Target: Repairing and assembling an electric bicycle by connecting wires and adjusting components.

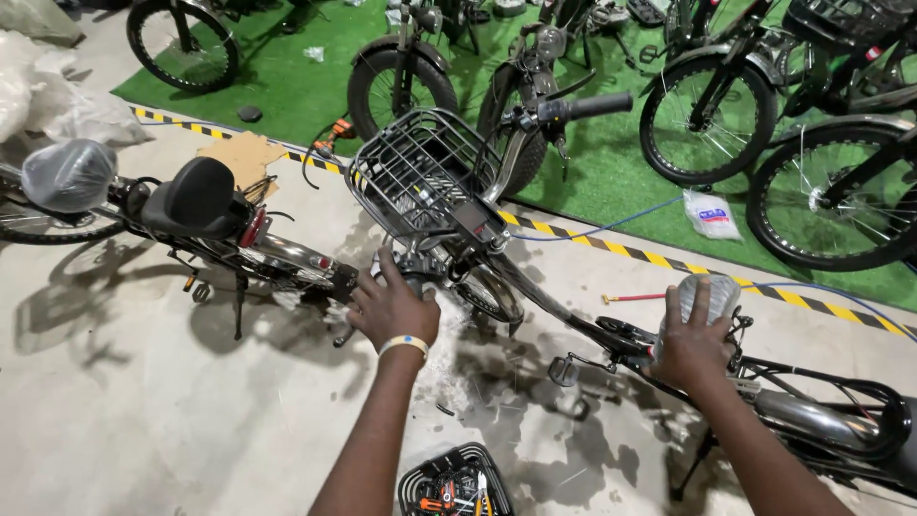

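Observation:
A black bicycle stands across the concrete floor in front of me, with a wire front basket (pixel 420 172) and a black right handlebar grip (pixel 597 105) pointing away. My left hand (pixel 392 308) is closed around the near handlebar grip below the basket; a pale band circles that wrist. My right hand (pixel 693 339) rests on the plastic-wrapped saddle (pixel 705 294), fingers spread over its top. The bicycle's front wheel (pixel 489 294) sits between my hands, and its rear fender (pixel 821 420) runs off to the right.
A second bicycle with a black seat (pixel 196 198) and a wrapped saddle (pixel 69 175) stands at left. Several bicycles are parked on green turf (pixel 611 177) behind a yellow-black striped line (pixel 621 250). A wire basket of tools (pixel 457 483) lies by my feet. A blue cord (pixel 611 227) crosses the floor.

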